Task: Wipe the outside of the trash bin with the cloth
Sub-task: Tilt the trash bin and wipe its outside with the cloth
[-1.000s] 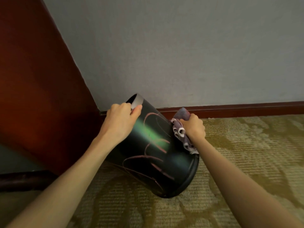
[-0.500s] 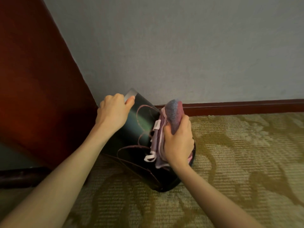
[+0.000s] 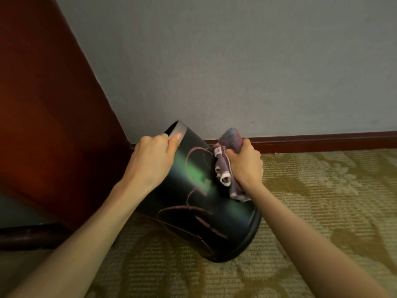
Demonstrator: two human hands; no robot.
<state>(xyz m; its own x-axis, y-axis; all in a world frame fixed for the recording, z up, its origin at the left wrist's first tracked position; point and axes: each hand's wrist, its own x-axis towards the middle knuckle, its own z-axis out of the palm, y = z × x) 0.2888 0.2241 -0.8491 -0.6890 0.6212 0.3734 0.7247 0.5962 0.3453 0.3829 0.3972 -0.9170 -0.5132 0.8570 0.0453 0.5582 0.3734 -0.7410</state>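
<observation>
A glossy black trash bin (image 3: pixel 199 209) with thin pink line patterns lies tilted on the carpet, its open rim pointing up and away toward the wall corner, its base near me. My left hand (image 3: pixel 150 162) grips the rim at the top, thumb on the outside. My right hand (image 3: pixel 245 166) holds a bunched purple-blue cloth (image 3: pixel 225 164) with white trim pressed against the bin's upper right side. The bin's inside and far side are hidden.
A grey wall with a dark red baseboard (image 3: pixel 322 139) runs behind the bin. A reddish-brown wooden panel (image 3: pixel 47 104) stands close on the left. Patterned olive carpet (image 3: pixel 311 201) covers the floor to the right and toward me.
My right hand with the cloth has slid from the middle of the bin's side up and to the right, toward the rim end. The bin has turned slightly under my left hand.
</observation>
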